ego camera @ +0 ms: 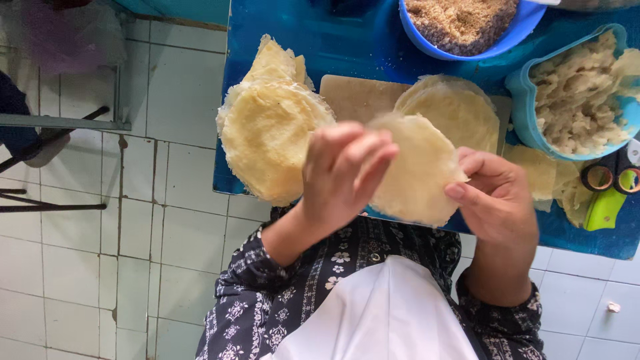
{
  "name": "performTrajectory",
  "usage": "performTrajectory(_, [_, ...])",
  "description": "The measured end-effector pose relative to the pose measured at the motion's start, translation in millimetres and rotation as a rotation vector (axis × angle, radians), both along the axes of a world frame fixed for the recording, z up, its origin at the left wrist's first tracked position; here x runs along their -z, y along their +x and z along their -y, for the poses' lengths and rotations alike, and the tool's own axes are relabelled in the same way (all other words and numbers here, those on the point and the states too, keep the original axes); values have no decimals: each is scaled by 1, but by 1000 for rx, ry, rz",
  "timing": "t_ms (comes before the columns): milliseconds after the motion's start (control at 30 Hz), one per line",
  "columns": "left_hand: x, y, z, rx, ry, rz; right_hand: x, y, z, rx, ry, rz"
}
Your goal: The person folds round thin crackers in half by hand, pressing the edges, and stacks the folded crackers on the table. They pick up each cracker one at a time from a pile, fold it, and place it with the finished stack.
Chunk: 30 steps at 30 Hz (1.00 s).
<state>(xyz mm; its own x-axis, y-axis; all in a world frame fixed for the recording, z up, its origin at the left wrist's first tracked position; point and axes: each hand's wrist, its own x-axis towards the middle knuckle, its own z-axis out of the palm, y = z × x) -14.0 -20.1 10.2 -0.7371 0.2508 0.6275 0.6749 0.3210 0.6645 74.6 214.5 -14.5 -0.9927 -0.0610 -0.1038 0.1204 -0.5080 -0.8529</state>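
- Both hands hold a thin round wrapper (417, 170) above the blue table's (300, 33) near edge.
- Left hand (343, 173) pinches its left rim; right hand (497, 200) grips its right.
- Wrapper stack (270, 137) lies left, blue tub (573, 93) right, with tiled floor (167, 220) open beyond the edge.

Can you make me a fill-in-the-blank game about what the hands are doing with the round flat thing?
1. The left hand and right hand hold one thin round wrapper between ____ hands.
2. The table top is coloured ____.
3. The stack of wrappers lies to the ____ of the wooden board.
4. The green-handled scissors lie nearest the ____ hand.

Missing words: both; blue; left; right
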Motion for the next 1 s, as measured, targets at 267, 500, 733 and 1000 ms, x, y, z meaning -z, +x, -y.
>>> performTrajectory(267, [16, 40, -5, 250, 135, 440, 7, 15, 31, 49, 192, 30])
performTrajectory(500, [48, 42, 14, 305, 501, 995, 15, 16, 46, 93, -363, 55])
performTrajectory(733, [72, 41, 45, 553, 1471, 1411, 42, 27, 35, 301, -824, 209])
performTrajectory(1000, [61, 53, 131, 364, 1596, 1089, 22, 22, 18, 355, -770, 79])
